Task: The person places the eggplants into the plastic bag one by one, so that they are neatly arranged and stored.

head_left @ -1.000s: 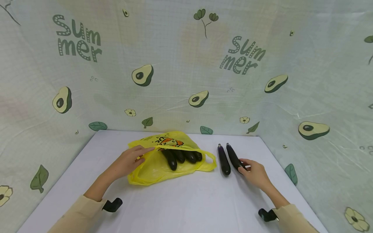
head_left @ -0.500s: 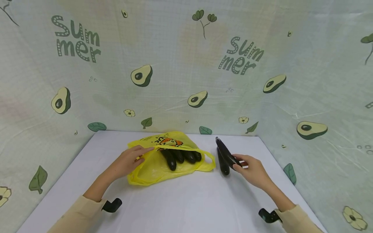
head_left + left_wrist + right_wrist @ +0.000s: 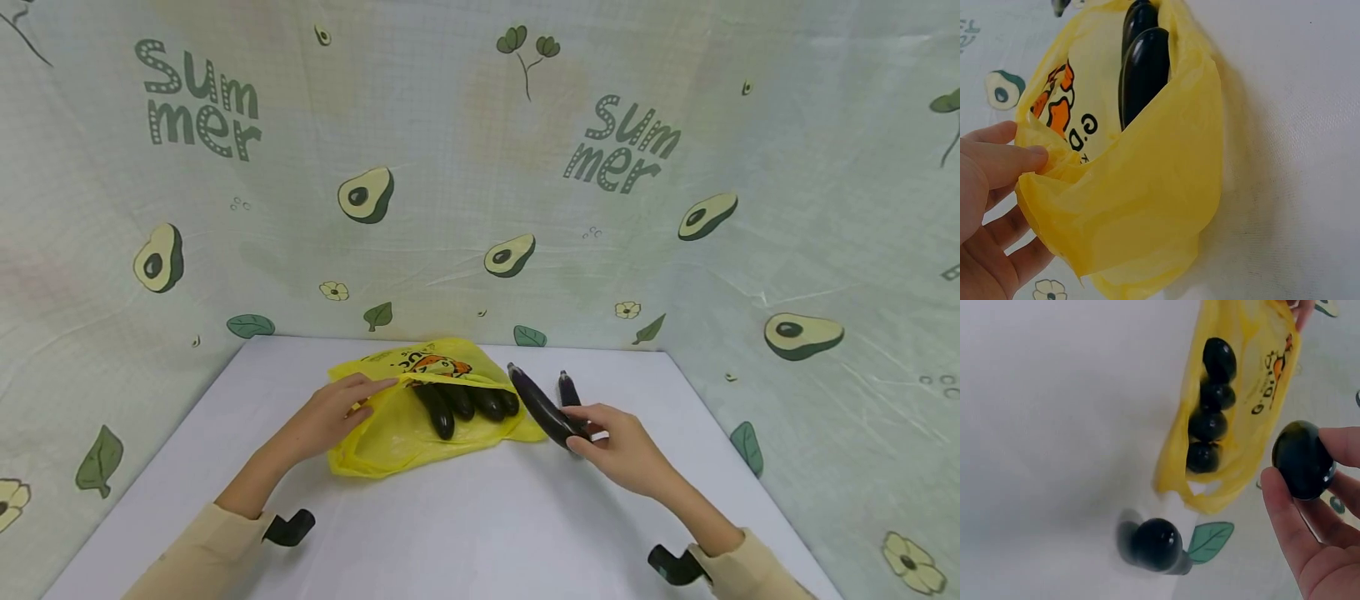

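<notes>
A yellow plastic bag lies on its side, its mouth facing me. My left hand pinches its upper edge between thumb and fingers, as the left wrist view shows on the bag's rim. Inside, several dark eggplants lie side by side, their round ends at the mouth. My right hand grips another eggplant near its round end, raised, with the stem end pointing towards the bag. Behind that hand one more eggplant lies on the table, partly hidden in the head view.
A white table carries everything. Cloth printed with avocados hangs behind it and along both sides. On each wrist sits a black camera mount, the left mount and the right mount. The bag's handle loop is partly behind the held eggplant.
My right hand has lifted the eggplant off the table and carried it left, over the one lying there, to the bag's right side. The left hand and the bag have stayed put.
</notes>
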Available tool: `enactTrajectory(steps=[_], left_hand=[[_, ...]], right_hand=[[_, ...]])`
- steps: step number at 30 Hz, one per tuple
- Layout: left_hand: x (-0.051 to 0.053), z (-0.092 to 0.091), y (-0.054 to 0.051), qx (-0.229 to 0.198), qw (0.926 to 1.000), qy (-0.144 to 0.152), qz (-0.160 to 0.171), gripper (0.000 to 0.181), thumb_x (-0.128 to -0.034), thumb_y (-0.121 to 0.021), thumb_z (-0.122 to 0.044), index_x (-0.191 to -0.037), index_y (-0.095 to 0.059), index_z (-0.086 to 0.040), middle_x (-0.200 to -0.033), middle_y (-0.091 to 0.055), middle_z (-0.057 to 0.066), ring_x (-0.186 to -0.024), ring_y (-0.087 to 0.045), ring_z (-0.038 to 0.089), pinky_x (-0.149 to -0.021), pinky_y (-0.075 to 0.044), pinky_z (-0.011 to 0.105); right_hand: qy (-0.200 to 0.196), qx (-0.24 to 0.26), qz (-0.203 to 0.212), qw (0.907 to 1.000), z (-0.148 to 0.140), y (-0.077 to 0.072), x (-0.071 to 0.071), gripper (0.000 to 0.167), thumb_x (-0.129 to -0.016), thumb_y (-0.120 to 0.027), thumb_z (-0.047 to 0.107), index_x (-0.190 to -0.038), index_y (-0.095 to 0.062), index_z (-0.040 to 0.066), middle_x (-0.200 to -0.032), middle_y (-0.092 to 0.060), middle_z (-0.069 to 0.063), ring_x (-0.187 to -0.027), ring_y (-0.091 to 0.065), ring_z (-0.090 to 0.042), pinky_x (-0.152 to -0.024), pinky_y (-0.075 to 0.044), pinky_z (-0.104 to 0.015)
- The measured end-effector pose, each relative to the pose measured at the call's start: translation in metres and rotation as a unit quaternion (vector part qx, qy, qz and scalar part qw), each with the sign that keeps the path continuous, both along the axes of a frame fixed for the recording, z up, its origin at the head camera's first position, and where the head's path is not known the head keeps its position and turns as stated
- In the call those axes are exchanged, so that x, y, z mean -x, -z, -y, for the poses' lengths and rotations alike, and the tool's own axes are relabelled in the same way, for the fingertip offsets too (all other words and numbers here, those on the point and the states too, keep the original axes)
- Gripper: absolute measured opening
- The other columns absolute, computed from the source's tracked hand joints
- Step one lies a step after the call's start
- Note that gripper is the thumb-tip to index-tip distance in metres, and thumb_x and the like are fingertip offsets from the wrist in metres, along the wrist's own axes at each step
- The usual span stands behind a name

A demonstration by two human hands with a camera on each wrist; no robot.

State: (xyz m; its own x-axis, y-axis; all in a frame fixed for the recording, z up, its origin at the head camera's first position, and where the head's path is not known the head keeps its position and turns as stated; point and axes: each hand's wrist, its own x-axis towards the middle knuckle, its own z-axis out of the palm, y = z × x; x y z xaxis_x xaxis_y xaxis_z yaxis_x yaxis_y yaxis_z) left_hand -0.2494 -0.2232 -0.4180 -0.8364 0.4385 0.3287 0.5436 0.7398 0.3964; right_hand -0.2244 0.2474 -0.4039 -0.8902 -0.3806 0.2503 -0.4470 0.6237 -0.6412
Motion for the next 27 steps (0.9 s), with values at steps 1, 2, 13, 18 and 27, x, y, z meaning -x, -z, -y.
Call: enactTrajectory(steps=[1,2,13,18,27], left_hand=[[0.0,0.0,0.0,0.001,1.0,0.0,0.0,0.064,-0.0946,-0.077,0.003,-0.152,-0.061,-0.021,-0.111,-0.065,0.0,-0.082,-0.053,0.01,-0.072,-0.053,0.026],[0.0,0.0,0.0,0.001,1.0,-0.001,0.0,0.064,-0.0946,-0.077,0.003,-0.152,-0.061,-0.021,-0.11,-0.065,-0.001,-0.081,-0.053,0.01,-0.072,-0.053,0.025],[0.0,-0.001,-0.001,0.0,1.0,-0.004,0.002,0.064,-0.0947,-0.077,0.003,-0.152,-0.061,-0.02,-0.11,-0.065,0.0,-0.081,-0.052,0.01,-0.072,-0.052,0.026],[-0.001,-0.001,-0.001,0.001,1.0,-0.007,0.004,0.065,-0.0943,-0.077,0.003,-0.152,-0.061,-0.02,-0.109,-0.065,0.0,-0.081,-0.053,0.011,-0.072,-0.052,0.026],[-0.001,0.0,-0.001,0.003,1.0,-0.006,0.0,0.064,-0.0943,-0.077,0.003,-0.152,-0.061,-0.019,-0.11,-0.066,0.001,-0.082,-0.053,0.011,-0.073,-0.053,0.026]], right_hand=[[-0.008,0.001,0.003,1.0,0.003,0.0,-0.001,0.042,-0.097,-0.079,0.011,-0.138,-0.07,0.009,-0.12,-0.073,-0.006,-0.1,-0.069,-0.022,-0.077,-0.061,-0.023],[-0.016,0.003,0.005,0.9999,0.007,0.0,-0.002,0.042,-0.097,-0.079,0.011,-0.138,-0.07,0.008,-0.12,-0.073,-0.006,-0.1,-0.069,-0.023,-0.077,-0.061,-0.024],[-0.076,0.006,0.028,0.9967,0.044,0.001,-0.006,0.043,-0.097,-0.079,0.013,-0.139,-0.07,0.009,-0.124,-0.071,-0.007,-0.101,-0.07,-0.023,-0.077,-0.061,-0.025],[-0.102,-0.001,0.017,0.9946,0.06,0.004,-0.006,0.043,-0.098,-0.079,0.015,-0.139,-0.07,0.01,-0.13,-0.072,-0.008,-0.104,-0.069,-0.022,-0.079,-0.061,-0.025],[-0.133,-0.011,0.024,0.9908,0.09,0.011,-0.002,0.041,-0.099,-0.078,0.017,-0.139,-0.07,0.01,-0.128,-0.072,-0.006,-0.102,-0.07,-0.018,-0.081,-0.06,-0.023]])
